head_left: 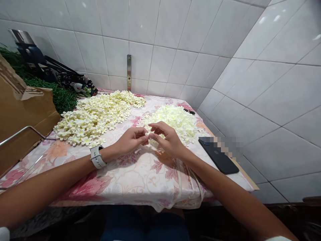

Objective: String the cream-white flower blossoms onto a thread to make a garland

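Observation:
My left hand (131, 140) and my right hand (168, 140) meet over the near edge of the right-hand pile, fingertips pinched together. Between them is a small pale flower piece (148, 133), mostly hidden by the fingers. A loose heap of whitish petal flowers (179, 118) lies just behind my right hand. Farther left spreads a larger pile of cream-yellow five-petalled flowers (97, 113), apart from both hands. A white watch band circles my left wrist.
A floral cloth (135, 182) covers the table. Cardboard (27, 117), green artificial grass (64, 98), a dark bottle (28, 53) and a patterned bag (79, 83) crowd the left. A black phone (218, 157) lies right. Pale cords (179, 177) hang near the front edge. Tiled walls stand behind and right.

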The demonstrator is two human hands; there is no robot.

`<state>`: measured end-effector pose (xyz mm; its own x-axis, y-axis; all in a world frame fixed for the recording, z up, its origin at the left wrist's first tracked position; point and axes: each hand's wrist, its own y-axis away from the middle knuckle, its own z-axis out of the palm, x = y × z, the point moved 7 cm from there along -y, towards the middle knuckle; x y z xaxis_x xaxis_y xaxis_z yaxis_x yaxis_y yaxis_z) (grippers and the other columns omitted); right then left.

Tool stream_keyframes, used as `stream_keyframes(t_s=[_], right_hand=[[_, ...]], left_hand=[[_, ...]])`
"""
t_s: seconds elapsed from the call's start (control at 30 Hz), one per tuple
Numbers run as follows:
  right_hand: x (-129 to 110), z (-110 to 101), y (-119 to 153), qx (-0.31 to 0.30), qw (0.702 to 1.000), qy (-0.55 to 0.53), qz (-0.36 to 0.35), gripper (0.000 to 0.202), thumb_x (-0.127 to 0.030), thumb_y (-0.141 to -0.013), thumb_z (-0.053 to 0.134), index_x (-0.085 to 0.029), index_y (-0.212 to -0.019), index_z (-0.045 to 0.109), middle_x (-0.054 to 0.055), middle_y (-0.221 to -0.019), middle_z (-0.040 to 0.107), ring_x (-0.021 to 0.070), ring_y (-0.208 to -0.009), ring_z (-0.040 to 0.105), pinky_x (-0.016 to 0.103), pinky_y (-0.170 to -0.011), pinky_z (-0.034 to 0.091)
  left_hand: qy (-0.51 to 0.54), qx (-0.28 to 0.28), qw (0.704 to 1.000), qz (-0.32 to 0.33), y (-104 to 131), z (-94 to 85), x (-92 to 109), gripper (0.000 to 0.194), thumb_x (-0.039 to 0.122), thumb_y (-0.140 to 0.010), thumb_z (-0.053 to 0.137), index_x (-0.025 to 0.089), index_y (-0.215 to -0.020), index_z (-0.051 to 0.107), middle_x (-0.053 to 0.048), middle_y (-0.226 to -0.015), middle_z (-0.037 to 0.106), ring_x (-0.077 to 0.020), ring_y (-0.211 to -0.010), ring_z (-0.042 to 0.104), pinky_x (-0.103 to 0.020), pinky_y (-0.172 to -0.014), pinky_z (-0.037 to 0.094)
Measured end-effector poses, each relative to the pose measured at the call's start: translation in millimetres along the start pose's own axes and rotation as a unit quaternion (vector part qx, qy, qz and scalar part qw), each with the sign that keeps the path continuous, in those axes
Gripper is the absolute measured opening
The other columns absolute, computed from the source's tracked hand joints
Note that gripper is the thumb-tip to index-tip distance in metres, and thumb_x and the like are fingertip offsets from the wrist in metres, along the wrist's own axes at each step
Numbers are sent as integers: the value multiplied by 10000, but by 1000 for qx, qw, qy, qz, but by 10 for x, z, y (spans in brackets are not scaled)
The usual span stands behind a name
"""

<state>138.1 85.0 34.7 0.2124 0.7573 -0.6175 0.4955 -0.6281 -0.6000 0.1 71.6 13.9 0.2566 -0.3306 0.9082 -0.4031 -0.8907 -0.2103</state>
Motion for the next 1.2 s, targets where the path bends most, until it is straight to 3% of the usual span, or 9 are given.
stream_keyframes(t_s=[0.13, 0.27, 0.4, 0.5, 0.57, 0.73, 0.97, 1.1, 1.2], right_hand=[[86, 79, 9, -61, 994, -66, 61, 185, -354, -902, 674, -177, -942, 708, 59, -862, 726, 166, -785, 666, 305, -723, 521], [139, 52, 34, -27, 990, -90, 104, 71, -236, -848, 663, -176, -823, 637, 23, -764, 691, 145, -689, 635, 276, -646, 502], [-5, 54, 46, -8, 998, -8, 54, 145, -55, -733, 535, -177, -774, 603, -20, -682, 613, 99, -597, 536, 226, -570, 423], [-92, 73, 52, -4, 1000, 3, 20, 214, -21, -672, 490, -177, -762, 606, -35, -661, 590, 88, -573, 512, 218, -557, 408], [-98, 41, 46, 18, 1000, -10, 19, 252, -6, -668, 469, -179, -770, 620, -28, -681, 617, 99, -599, 550, 225, -577, 432], [-51, -58, 25, 69, 994, -63, 48, 87, -132, -832, 617, -184, -840, 687, 24, -796, 712, 141, -713, 637, 278, -678, 501], [120, 113, 47, 34, 956, -249, 153, 275, -392, -772, 799, -174, -843, 646, 3, -720, 641, 118, -642, 582, 267, -631, 484], [107, 167, 62, 26, 958, -235, 162, 263, -331, -730, 819, -171, -771, 614, 5, -725, 617, 122, -666, 571, 267, -649, 476], [26, 148, 100, 30, 978, -157, 133, 102, -140, -762, 680, -178, -741, 587, -7, -708, 579, 118, -664, 531, 260, -638, 446]], left_hand=[[-144, 30, 988, 34, 41, -24, 89, 400, 482, -927, 585, 155, -698, 609, -5, -622, 576, -127, -601, 480, -255, -582, 341], [-161, 44, 986, 21, 89, 27, 178, 441, 479, -961, 514, 171, -647, 544, 7, -573, 527, -125, -562, 458, -258, -560, 323], [-176, -20, 981, 77, 180, 262, 315, 347, 392, -981, 467, 187, -706, 522, -16, -652, 582, -143, -597, 516, -266, -585, 362], [-198, -5, 976, 93, 211, 310, 341, 246, 366, -963, 510, 190, -792, 519, -36, -729, 624, -154, -625, 540, -278, -598, 370], [-174, -6, 980, 99, 190, 290, 331, 255, 395, -964, 533, 195, -807, 520, -22, -729, 623, -149, -636, 544, -274, -613, 376], [-160, 127, 977, 65, 108, -47, 266, 315, 472, -947, 574, 205, -805, 489, 11, -697, 553, -140, -638, 500, -269, -611, 364], [-139, 115, 977, 113, 87, -76, 261, 201, 319, -971, 519, 185, -823, 546, 12, -694, 571, -124, -632, 484, -259, -623, 367], [-119, 108, 979, 122, 79, -42, 204, 121, 169, -894, 508, 170, -784, 559, 27, -658, 546, -110, -617, 456, -237, -601, 360], [-122, 118, 978, 119, 110, 3, 166, 136, 68, -817, 485, 171, -746, 540, 43, -637, 519, -97, -601, 438, -221, -579, 343]])
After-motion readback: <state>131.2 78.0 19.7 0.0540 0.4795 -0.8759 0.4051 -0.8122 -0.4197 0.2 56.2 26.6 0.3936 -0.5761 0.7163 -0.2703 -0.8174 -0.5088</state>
